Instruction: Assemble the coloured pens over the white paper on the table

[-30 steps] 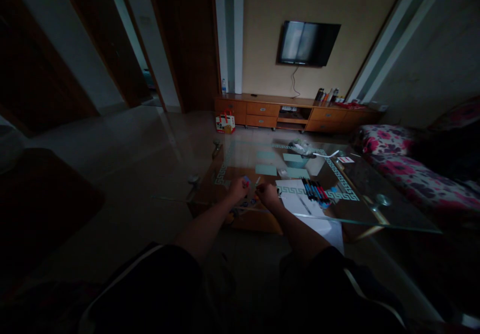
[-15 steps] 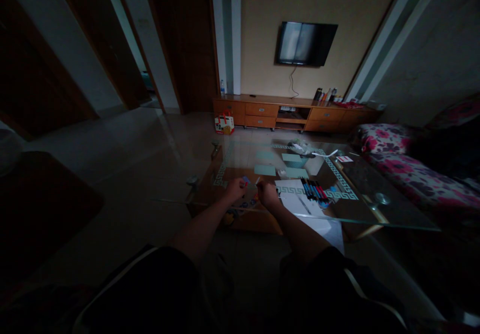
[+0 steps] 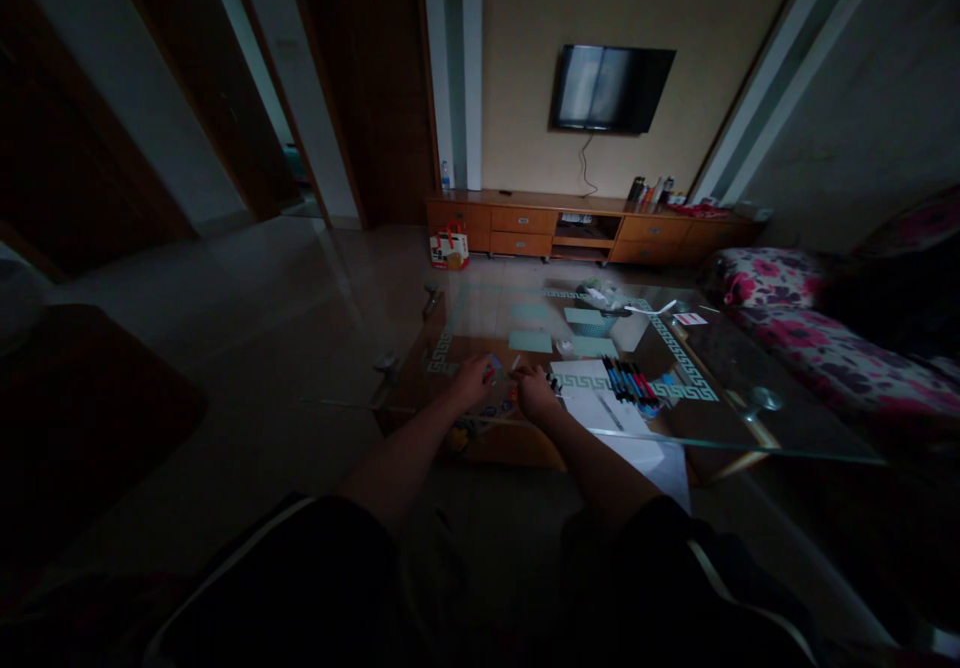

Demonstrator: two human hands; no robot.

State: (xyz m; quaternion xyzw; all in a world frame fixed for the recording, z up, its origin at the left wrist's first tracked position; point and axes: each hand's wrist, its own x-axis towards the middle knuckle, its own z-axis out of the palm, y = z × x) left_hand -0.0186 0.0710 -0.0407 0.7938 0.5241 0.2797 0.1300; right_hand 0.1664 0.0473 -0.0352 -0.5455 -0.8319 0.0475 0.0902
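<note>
Both my hands rest close together at the near edge of a glass coffee table point(image 3: 720, 423). My left hand point(image 3: 472, 381) is closed around a small blue and red object point(image 3: 493, 363) that I cannot make out. My right hand point(image 3: 534, 389) is closed on a thin light stick-like thing point(image 3: 514, 361), perhaps a pen. Just right of my right hand lie white paper sheets point(image 3: 600, 403) and a row of several coloured pens point(image 3: 631, 381). The room is dim and small details are hard to read.
Pale green cards point(image 3: 531, 340) and a small basket point(image 3: 596, 320) sit farther back on the glass. A floral sofa point(image 3: 817, 348) lines the right side. A wooden TV cabinet point(image 3: 585, 228) and wall TV point(image 3: 613, 88) stand ahead. A dark stool or table point(image 3: 82, 408) is at left.
Both hands have stayed at the table's near edge and shifted only slightly; the right hand has lowered a little toward the glass.
</note>
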